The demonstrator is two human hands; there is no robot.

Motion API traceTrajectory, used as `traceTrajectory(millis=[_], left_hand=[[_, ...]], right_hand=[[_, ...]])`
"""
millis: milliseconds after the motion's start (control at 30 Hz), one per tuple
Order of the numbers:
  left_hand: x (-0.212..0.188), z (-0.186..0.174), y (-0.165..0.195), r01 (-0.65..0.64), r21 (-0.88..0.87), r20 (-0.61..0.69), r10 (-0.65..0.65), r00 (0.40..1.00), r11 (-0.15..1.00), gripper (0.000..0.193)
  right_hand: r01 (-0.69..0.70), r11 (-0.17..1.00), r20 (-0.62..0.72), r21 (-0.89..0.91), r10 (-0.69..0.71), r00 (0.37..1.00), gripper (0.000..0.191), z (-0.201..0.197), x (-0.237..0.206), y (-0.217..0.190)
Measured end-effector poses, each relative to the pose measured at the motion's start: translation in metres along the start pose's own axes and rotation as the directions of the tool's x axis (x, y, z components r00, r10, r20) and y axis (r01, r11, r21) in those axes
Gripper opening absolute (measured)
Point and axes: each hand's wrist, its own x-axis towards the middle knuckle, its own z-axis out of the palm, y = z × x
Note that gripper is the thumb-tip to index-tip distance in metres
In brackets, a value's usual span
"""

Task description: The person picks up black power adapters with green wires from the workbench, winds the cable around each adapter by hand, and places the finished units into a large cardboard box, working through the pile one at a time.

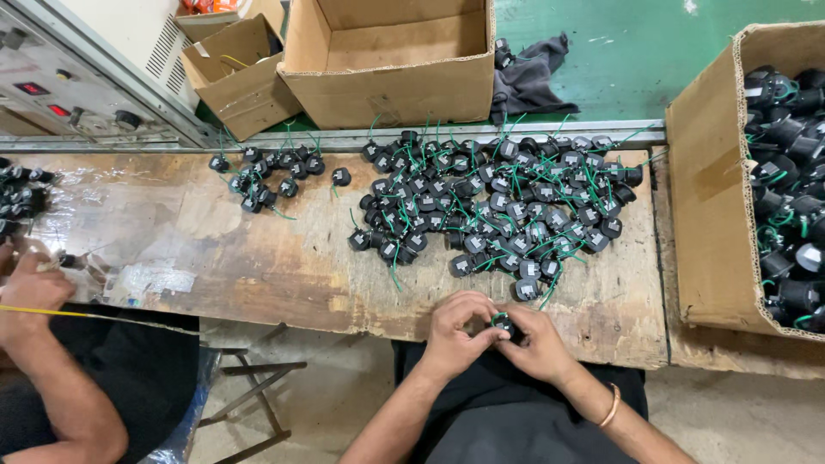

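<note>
My left hand [454, 331] and my right hand [539, 342] meet at the near edge of the worn wooden workbench [258, 266], both gripping one small black round part with a green wire [503, 323]. Just beyond my hands lies a big heap of the same black parts with green wires [498, 206]. A smaller cluster of these parts [266, 176] lies farther left on the bench.
An open cardboard box [709, 206] at the right holds many black parts. Two empty cardboard boxes [391, 56] and a dark cloth [526, 77] sit on the green floor beyond. A co-worker's hand [30, 288] works at the left, near a control panel [51, 94].
</note>
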Motion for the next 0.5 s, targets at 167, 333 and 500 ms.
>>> traceTrajectory(millis=[167,333,500], left_hand=[[-0.006,0.015,-0.005,0.032,0.016,-0.132,-0.030,0.991,0.999,0.032],[-0.001,-0.002,-0.014,-0.003,-0.013,-0.112,0.002,0.994,1.000,0.029],[0.017,-0.021,-0.021,-0.077,0.306,-0.104,0.114,0.988,0.949,0.037]], right_hand=[[0.152,0.987,0.041,-0.046,-0.151,0.988,0.043,-0.002,0.001,-0.007],[0.113,0.993,0.081,0.038,-0.116,0.990,0.039,-0.004,0.005,-0.016],[0.241,0.966,0.048,0.095,-0.246,0.968,0.033,-0.007,0.009,-0.020]])
